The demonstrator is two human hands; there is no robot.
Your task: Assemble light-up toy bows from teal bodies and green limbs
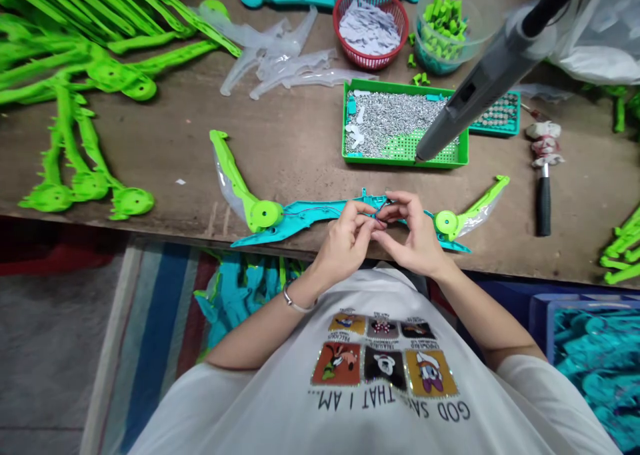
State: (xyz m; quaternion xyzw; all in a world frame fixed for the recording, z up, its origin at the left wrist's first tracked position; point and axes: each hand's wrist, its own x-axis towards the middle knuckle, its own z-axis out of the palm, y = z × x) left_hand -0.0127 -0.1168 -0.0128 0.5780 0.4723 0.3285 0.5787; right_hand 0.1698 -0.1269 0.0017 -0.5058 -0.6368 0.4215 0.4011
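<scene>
From my remote seat I see the left hand (346,238) and right hand (414,234), each grip pinching a thin wire (381,224) over the blue frame (317,211) near the desk (295,132) edge, where uneven tugging could, I judge, snap the wire.

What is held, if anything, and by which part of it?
Thin wire, pinched by the left grip and right grip; exactly which part cannot be told.
</scene>
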